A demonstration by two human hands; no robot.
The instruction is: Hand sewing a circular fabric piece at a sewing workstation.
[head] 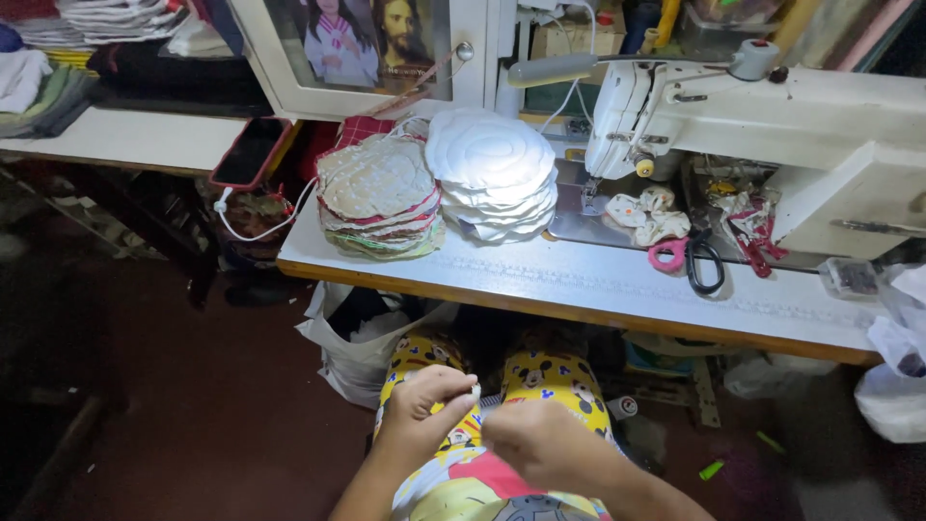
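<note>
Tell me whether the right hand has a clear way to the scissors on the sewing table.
Probably yes: the right hand is low over the lap, and the scissors lie uncovered near the table's front edge, nothing between.

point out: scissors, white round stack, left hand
scissors [696, 259]: head view, on the black handle loop.
white round stack [490, 154]: head view, top piece's centre.
left hand [422, 403]: head view, back of the hand.

Two stacks of round quilted fabric pads sit on the table at twelve o'clock: one patterned stack [378, 198] and one white stack [492, 174]. One white sewing machine [772, 125] stands at two o'clock, with one pair of pink-and-black-handled scissors [687, 256] before it. Two bare hands, left [424, 405] and right [542, 439], meet at six o'clock.
</note>
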